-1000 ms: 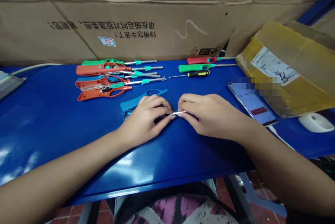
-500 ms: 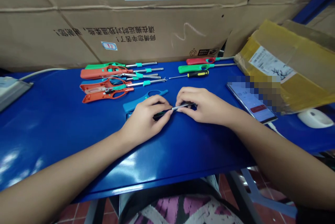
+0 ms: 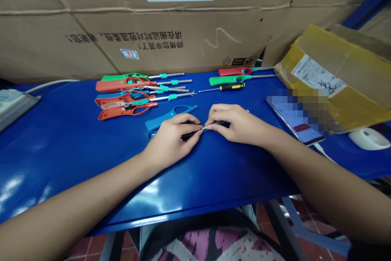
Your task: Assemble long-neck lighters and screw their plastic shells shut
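Observation:
My left hand [image 3: 171,141] is closed over a blue lighter body [image 3: 151,135], whose end pokes out beside the palm; most of it is hidden under the hand. The thumb and fingers of my right hand [image 3: 241,124] pinch a thin metal lighter tube [image 3: 218,122]. Both sets of fingertips meet at the joint between body and tube, low over the blue table [image 3: 195,179]. Just behind my left hand lies a loose blue lighter shell half [image 3: 163,121] with a loop-shaped opening.
Several long-necked lighters, including an orange one [image 3: 119,84] and an opened orange shell [image 3: 113,113], lie at back left. A screwdriver [image 3: 232,86], a green lighter [image 3: 224,81] and a red lighter [image 3: 233,72] lie at back right. A phone [image 3: 290,116], mouse [image 3: 369,139] and taped carton [image 3: 342,73] are on the right.
My right hand's fingertips have moved left along the metal tube, closer to my left fingertips. The tube's far end now shows beyond my right hand. The view has shifted slightly.

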Action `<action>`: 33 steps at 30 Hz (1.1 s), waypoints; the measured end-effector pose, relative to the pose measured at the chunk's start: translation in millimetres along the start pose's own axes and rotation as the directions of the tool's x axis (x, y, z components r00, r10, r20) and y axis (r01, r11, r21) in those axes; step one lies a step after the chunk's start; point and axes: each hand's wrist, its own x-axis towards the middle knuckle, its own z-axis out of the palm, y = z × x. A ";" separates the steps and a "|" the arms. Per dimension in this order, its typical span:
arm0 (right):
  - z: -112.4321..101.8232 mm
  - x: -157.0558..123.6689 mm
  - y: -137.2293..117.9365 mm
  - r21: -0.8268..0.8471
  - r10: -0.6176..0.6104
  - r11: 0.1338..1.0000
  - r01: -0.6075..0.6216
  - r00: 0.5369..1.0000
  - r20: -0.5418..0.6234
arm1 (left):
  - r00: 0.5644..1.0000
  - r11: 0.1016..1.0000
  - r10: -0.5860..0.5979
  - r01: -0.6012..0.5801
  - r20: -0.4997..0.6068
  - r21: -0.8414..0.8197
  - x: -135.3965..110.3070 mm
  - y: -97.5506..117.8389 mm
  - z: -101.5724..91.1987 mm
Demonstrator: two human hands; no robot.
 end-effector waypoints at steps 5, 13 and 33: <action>2.0 0.1 -0.7 -0.025 0.020 0.999 -0.020 1.000 0.003 | 1.000 1.000 0.000 0.000 0.004 -0.002 0.2 -0.6 0.9; 2.5 -0.2 0.8 -0.158 -0.044 0.986 0.048 0.999 0.026 | 0.998 0.999 0.051 -0.051 0.041 0.007 -0.2 -4.1 0.2; 3.7 3.0 -0.4 0.060 0.172 0.984 -0.168 0.983 -0.060 | 0.976 0.968 -0.183 0.199 0.115 -0.153 6.1 3.7 -5.0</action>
